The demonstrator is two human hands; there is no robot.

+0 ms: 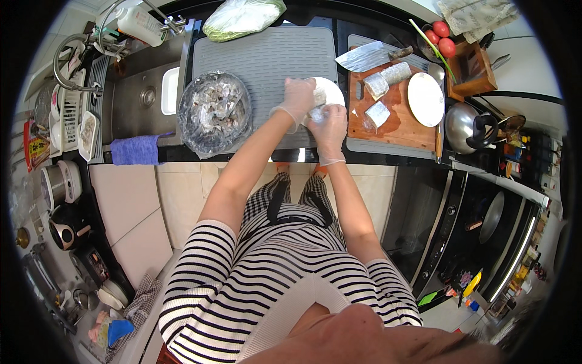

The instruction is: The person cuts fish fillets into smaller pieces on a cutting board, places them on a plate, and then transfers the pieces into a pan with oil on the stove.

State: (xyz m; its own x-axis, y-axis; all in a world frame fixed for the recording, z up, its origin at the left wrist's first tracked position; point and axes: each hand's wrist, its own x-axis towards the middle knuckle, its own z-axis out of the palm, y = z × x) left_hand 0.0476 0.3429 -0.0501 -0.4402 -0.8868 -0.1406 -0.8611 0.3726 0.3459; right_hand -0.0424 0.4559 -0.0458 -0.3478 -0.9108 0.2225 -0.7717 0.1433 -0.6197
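Observation:
Both my hands wear clear plastic gloves and meet at a white plate (334, 90) on the grey ribbed mat (267, 57). My left hand (299, 100), fingers curled, closes on a pale, silvery fish piece (319, 97) at the plate's left side. From the near side, my right hand (329, 130) closes around its lower part; the fingers partly hide it. On the wooden cutting board (400, 130) to the right lie cut silvery fish pieces (377, 114) and a cleaver (367, 56). Left of my hands stands a plastic-lined bowl (215, 112) with greyish, wet contents.
A white oval plate (425, 99) rests on the board's right side, beside a steel kettle (464, 127). Wrapped cabbage (242, 18) lies at the back. A sink (142, 91) with a purple cloth (134, 150) is left; red tomatoes (447, 47) sit back right.

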